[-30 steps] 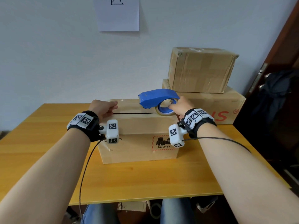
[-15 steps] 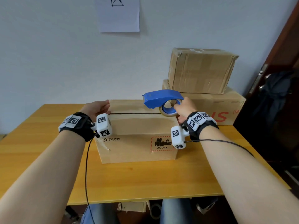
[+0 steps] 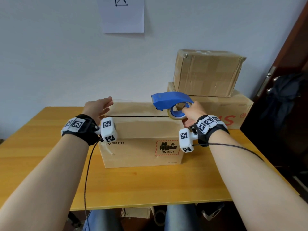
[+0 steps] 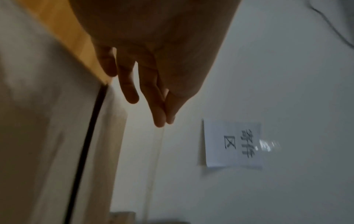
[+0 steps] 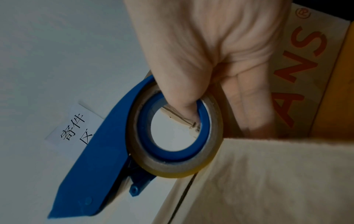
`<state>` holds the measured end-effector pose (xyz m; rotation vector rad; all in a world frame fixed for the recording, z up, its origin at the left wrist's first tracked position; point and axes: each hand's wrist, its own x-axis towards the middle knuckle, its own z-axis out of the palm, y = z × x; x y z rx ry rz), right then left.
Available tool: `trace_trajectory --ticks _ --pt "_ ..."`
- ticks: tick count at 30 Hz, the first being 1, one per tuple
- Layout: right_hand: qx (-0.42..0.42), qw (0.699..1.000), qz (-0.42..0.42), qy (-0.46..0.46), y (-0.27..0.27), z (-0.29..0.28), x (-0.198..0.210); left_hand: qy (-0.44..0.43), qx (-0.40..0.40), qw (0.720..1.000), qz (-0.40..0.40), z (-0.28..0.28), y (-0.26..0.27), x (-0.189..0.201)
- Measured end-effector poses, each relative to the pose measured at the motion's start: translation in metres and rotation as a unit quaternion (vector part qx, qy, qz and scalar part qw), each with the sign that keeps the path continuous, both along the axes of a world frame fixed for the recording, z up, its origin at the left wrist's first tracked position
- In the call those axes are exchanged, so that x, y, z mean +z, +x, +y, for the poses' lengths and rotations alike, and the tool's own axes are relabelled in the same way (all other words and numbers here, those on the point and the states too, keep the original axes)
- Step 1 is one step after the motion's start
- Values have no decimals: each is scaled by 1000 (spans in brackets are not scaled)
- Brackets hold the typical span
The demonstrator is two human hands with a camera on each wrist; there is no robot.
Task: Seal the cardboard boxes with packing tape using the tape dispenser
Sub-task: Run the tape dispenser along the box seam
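A brown cardboard box (image 3: 140, 129) marked PICO stands mid-table, with a dark open seam (image 3: 136, 116) across its top. My right hand (image 3: 194, 110) grips the blue tape dispenser (image 3: 168, 99) by its clear tape roll (image 3: 175, 116), just above the box's right end. In the right wrist view my thumb is hooked into the roll's core (image 5: 172, 171). My left hand (image 3: 97, 108) hovers over the box's left end. Its thumb and forefinger (image 4: 161, 119) pinch the end of a faint clear strip that runs toward the dispenser.
Two taped cardboard boxes are stacked at the back right, a smaller one (image 3: 206, 72) on a longer one (image 3: 233, 107). The wooden table (image 3: 150, 185) extends in front. A paper sheet (image 3: 123, 14) hangs on the wall. A dark door (image 3: 293, 55) is at the right.
My hands have drawn apart. The left hand lifted off the box's top and went left and back. The dispenser moved right toward the box's right end.
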<state>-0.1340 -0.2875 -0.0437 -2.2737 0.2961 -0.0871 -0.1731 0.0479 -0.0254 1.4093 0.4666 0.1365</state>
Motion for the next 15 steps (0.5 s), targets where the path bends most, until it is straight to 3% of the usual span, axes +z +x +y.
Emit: trace_trajectory --ticks 3,15 --pt "5 1000 9 -14 1 -1 2 49 -9 999 -3 4 0 6" --pt "42 984 26 -170 3 22 20 -4 -30 1000 -10 21 -15 -11"
